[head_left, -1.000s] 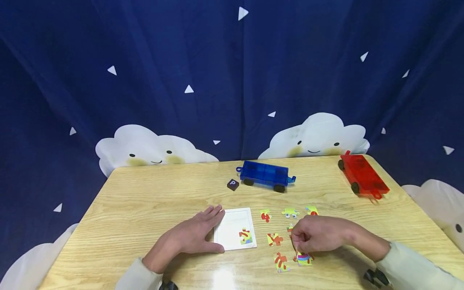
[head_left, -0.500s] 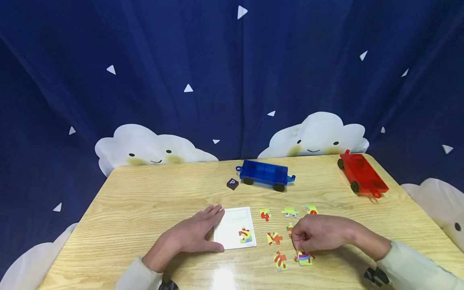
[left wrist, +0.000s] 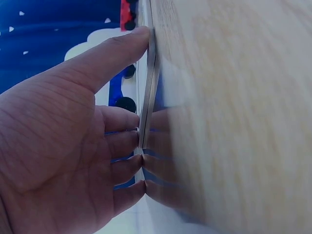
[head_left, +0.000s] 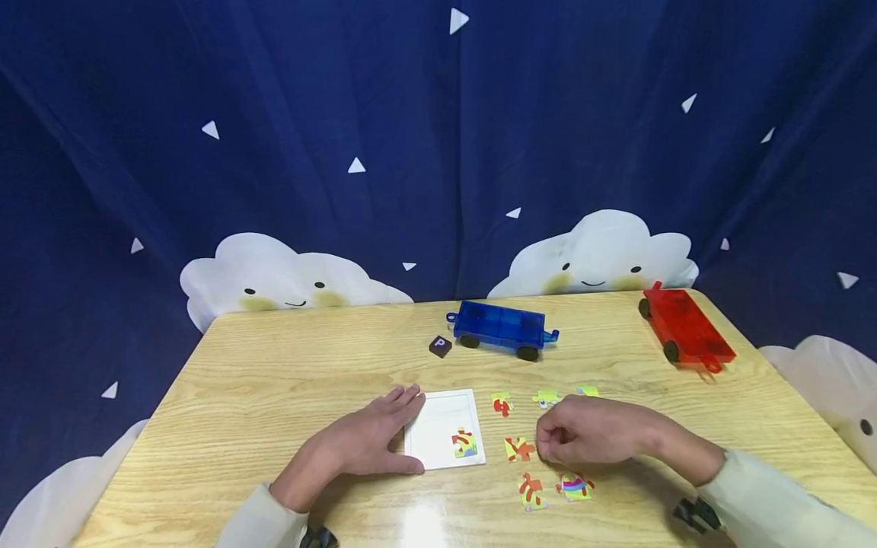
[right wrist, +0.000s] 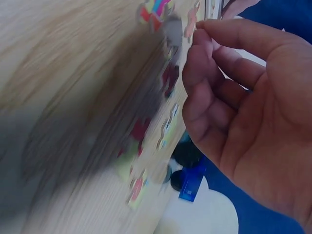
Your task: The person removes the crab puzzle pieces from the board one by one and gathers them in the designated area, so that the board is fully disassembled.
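Observation:
My left hand [head_left: 359, 441] lies with fingers extended along the left side of a white puzzle tray [head_left: 432, 422], thumb at its near corner. One yellow and red jigsaw piece [head_left: 464, 443] sits in the tray's lower right. Over the loose pieces on the right hovers my right hand [head_left: 603, 430], fingers curled and thumb tip against the index finger [right wrist: 195, 61]; no piece shows between them. Beside its fingertips is an orange and yellow piece [head_left: 518, 449]. A rainbow piece [head_left: 575, 487] lies just nearer. In the right wrist view, a shadowed piece [right wrist: 170, 78] rests below the hand.
Other loose pieces include a red one [head_left: 502, 404], an eyes piece [head_left: 546, 399] and an orange one [head_left: 530, 492]. Behind stand a blue toy wagon [head_left: 500, 327], a small dark block marked P [head_left: 441, 346] and a red wagon [head_left: 687, 327].
My right hand has moved a little left and away from the rainbow piece, which now shows fully. It covers more of the back pieces. My left hand has stayed still.

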`<state>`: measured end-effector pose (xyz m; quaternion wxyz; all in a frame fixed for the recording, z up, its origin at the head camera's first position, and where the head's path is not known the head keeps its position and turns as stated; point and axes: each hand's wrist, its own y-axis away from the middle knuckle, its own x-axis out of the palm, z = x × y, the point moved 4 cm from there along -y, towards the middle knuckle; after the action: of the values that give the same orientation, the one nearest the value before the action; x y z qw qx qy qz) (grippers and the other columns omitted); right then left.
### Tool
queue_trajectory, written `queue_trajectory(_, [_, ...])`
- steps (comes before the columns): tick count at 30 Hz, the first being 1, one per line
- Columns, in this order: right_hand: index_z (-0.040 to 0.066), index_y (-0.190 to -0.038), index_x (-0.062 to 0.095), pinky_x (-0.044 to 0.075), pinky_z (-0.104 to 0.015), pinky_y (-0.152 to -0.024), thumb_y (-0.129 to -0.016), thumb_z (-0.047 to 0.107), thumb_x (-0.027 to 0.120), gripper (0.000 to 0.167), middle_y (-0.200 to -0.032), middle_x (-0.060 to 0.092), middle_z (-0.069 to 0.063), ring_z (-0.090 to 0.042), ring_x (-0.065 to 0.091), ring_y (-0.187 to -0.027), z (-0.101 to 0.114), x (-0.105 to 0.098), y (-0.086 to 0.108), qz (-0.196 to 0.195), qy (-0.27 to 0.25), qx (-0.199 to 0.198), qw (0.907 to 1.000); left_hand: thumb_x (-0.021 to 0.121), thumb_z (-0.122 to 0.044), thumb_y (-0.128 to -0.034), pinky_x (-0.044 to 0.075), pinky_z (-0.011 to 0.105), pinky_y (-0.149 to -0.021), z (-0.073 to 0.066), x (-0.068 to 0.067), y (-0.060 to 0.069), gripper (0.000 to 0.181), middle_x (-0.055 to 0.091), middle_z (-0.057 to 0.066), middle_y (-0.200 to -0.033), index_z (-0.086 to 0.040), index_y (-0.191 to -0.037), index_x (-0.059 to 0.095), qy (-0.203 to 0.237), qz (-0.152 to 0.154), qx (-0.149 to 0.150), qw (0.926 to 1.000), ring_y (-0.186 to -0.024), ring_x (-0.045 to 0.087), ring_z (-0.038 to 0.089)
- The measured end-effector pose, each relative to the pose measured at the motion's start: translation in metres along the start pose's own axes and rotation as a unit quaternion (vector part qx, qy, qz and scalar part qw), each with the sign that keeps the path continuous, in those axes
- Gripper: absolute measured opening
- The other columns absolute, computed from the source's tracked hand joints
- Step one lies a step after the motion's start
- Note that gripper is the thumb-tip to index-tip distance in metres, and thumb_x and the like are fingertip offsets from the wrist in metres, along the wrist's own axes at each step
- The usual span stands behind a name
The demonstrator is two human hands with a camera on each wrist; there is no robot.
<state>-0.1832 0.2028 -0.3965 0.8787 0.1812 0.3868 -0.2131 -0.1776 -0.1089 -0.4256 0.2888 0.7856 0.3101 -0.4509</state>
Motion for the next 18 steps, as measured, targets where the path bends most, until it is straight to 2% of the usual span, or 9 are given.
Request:
queue_trajectory(8, [0.02,-0.103,0.072,0.047,-0.023,-0.066,-0.101,0.012,0.064,0.012,-0.078,0.059,0.016,-0.001,0.052,-0.07,0.006,0.004,-0.037,-0.044,-0.002,-0.006,0.999,0.072,-0.056,-0.0918,0.025,0.053,-0.119,0.0,0.0,0.001,0.097,0.022,0.013,-0.168,-0.003,-0.161,0.03,0.004,-0.002,-0.003,1.0,-0.153,0.019,0.036])
queue_trajectory(12, [0.019,-0.105,0.072,0.047,-0.025,-0.07,-0.099,0.013,0.067,0.01,-0.081,0.058,0.016,-0.004,0.053,-0.073,0.011,0.009,-0.056,-0.069,0.021,-0.001,0.9974,0.073,-0.056,-0.0913,0.025,0.053,-0.119,0.0,0.0,0.001,0.097,0.023,0.012,-0.168,-0.004,-0.162,0.031,0.008,-0.002,-0.006,0.9999,-0.154,0.019,0.035])
queue_trajectory(18, [0.02,-0.106,0.072,0.046,-0.026,-0.073,-0.096,0.02,0.074,0.01,-0.089,0.058,0.013,-0.006,0.052,-0.077,0.019,0.015,-0.079,-0.078,0.067,0.007,0.9946,0.072,-0.058,-0.091,0.026,0.053,-0.119,0.0,0.001,0.001,0.097,0.023,0.011,-0.169,-0.005,-0.162,0.031,0.008,-0.005,-0.009,0.9999,-0.154,0.019,0.035])
